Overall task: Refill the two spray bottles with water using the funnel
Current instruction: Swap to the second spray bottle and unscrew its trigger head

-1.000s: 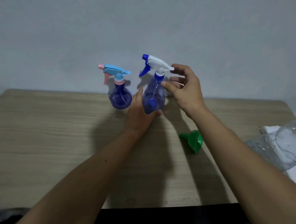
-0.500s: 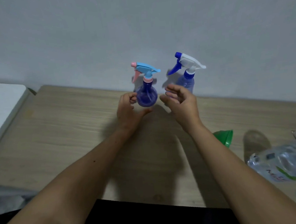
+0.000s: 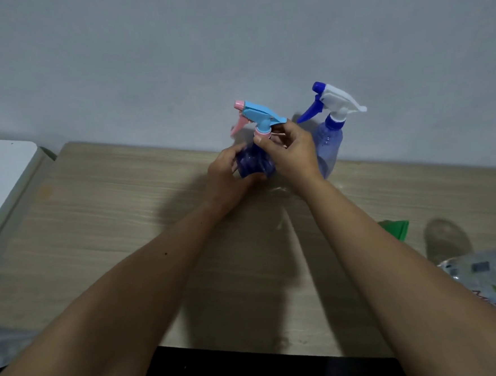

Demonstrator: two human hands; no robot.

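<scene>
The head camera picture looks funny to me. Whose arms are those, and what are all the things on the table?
The camera sits on a person's head, so you see their own two arms reaching forward. The left hand grips the round body of a dark blue spray bottle. The right hand pinches its neck just under the light blue and pink sprayer top, perhaps to twist it off. A second spray bottle, with a white and blue top, stands just behind on the wooden table. A green funnel peeks out beside the right arm, and a clear plastic water bottle lies at the right edge.
</scene>
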